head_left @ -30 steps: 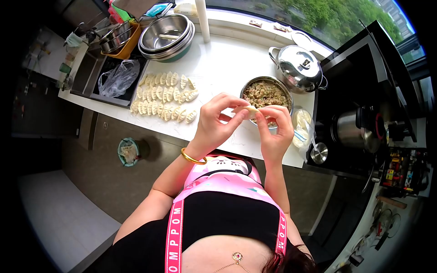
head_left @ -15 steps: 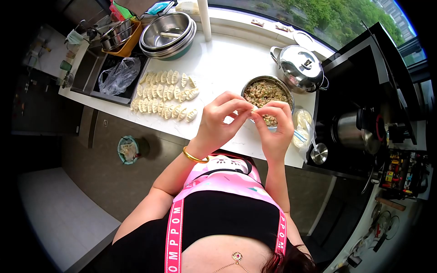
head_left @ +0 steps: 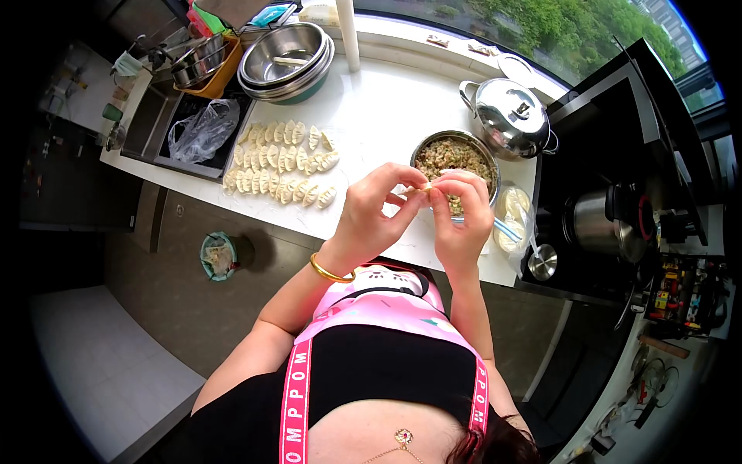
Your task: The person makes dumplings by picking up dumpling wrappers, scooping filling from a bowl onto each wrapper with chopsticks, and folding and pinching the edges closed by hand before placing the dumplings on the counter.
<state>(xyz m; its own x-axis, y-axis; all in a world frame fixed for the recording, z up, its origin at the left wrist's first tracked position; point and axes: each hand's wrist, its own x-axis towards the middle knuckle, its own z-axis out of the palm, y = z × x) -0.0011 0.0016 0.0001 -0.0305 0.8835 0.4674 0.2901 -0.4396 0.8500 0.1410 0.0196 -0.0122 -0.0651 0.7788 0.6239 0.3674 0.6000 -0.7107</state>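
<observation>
My left hand [head_left: 379, 210] and my right hand [head_left: 461, 213] meet in front of the bowl, fingertips pinched together on a small pale dumpling [head_left: 426, 187] that they mostly hide. Just behind them stands a steel bowl of minced filling [head_left: 456, 157], its near side partly covered by my right hand. A blue-and-white utensil handle [head_left: 506, 230] sticks out at the bowl's lower right. Left of my hands, several pleated dumplings [head_left: 280, 158] lie in rows on the white counter [head_left: 371, 100].
A lidded steel pot [head_left: 510, 116] stands behind the bowl. To the right are bagged dough wrappers [head_left: 513, 213] and a stove with another pot [head_left: 607, 220]. Stacked basins [head_left: 284, 62] and a plastic bag [head_left: 205, 131] by the sink are at left. A bin [head_left: 219, 255] stands on the floor.
Both hands have shifted slightly downward and the fingers have moved a little along the dumpling's edge. The rows of dumplings are unchanged.
</observation>
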